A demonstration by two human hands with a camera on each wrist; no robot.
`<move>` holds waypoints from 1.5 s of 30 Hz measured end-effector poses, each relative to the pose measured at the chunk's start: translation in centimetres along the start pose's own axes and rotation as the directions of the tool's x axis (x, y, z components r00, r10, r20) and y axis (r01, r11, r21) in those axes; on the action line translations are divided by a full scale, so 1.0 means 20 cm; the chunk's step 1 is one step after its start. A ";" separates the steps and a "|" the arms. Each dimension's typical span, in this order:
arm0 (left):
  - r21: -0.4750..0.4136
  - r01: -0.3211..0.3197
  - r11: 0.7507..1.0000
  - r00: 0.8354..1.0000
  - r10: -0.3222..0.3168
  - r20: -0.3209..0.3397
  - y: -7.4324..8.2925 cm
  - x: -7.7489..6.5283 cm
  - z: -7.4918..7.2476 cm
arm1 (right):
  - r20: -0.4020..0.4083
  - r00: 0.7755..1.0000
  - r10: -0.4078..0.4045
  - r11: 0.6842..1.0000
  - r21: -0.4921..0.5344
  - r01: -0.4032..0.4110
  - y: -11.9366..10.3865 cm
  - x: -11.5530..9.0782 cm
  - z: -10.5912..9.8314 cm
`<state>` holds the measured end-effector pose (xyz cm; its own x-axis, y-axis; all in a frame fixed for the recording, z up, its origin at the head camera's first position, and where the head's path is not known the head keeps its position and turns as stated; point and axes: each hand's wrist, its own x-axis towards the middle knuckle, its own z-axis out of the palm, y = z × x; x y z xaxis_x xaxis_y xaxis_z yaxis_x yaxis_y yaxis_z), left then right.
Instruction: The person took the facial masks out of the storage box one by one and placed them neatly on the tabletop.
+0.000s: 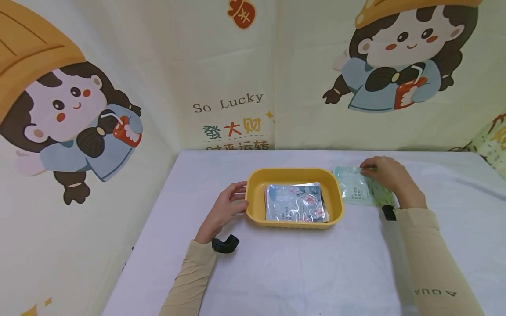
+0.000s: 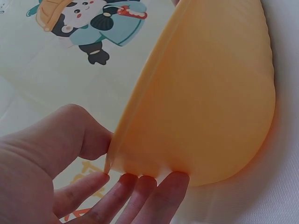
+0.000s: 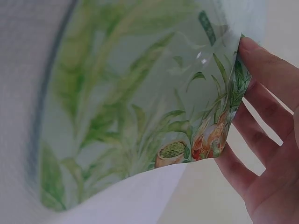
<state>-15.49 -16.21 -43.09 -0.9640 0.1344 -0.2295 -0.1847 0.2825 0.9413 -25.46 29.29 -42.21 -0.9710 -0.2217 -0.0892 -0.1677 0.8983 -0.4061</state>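
Note:
A yellow plastic basket (image 1: 294, 224) stands on the table, holding a small stack of shiny flat sachets (image 1: 294, 202); the top one is pale blue with pink flowers. My left hand (image 1: 226, 210) grips the basket's left end, thumb at the rim and fingertips against the outer wall (image 2: 201, 98). To the right of the basket, my right hand (image 1: 385, 177) pinches the edge of a glossy green sachet (image 1: 356, 188). Leaves and a small bowl are printed on that sachet (image 3: 140, 102), which is tilted and slightly bent in the right wrist view.
A white cloth covers the table (image 1: 276, 272). Behind it hangs a cream curtain (image 1: 308, 127) printed with cartoon figures and lettering, and more of this cloth runs down the left side. Patterned fabric (image 1: 492, 142) shows at the far right edge.

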 end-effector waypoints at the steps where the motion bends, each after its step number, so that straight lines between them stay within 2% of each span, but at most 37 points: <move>1: 0.003 0.007 1.000 1.000 -0.007 0.001 0.01 -0.01 0.00 | 0.001 1.000 -0.005 1.000 -0.002 0.005 0.00 0.00 0.00; 8: 0.004 0.005 1.000 1.000 -0.005 -0.015 0.01 -0.03 0.03 | -0.006 0.999 -0.046 0.999 -0.019 0.046 0.02 -0.01 0.01; 16: -0.003 -0.018 1.000 0.999 0.018 -0.042 0.00 -0.06 0.05 | 0.022 0.998 -0.052 0.999 -0.013 0.052 0.02 -0.03 0.00; 21: 0.005 -0.011 1.000 0.999 0.012 -0.040 0.00 -0.06 0.05 | 0.003 0.999 -0.049 0.999 -0.006 0.049 0.01 -0.05 0.00; 26: 0.004 0.002 1.000 0.999 -0.002 -0.044 0.00 -0.07 0.04 | -0.019 0.997 -0.071 0.997 -0.002 0.071 -0.02 -0.07 -0.01; 37: 0.008 -0.013 1.000 0.999 0.013 -0.052 0.00 -0.07 0.05 | -0.024 0.997 -0.080 0.996 -0.034 0.079 -0.11 -0.11 -0.04; 45: 0.009 -0.009 1.000 0.998 0.010 -0.058 -0.01 -0.07 0.05 | -0.046 0.990 -0.131 0.990 -0.058 0.128 -0.17 -0.15 -0.04</move>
<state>-13.95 -15.41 -43.18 -0.9752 0.0813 -0.2057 -0.1742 0.2902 0.9410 -22.09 27.12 -39.89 -0.9475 -0.3198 0.0065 -0.3005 0.8830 -0.3605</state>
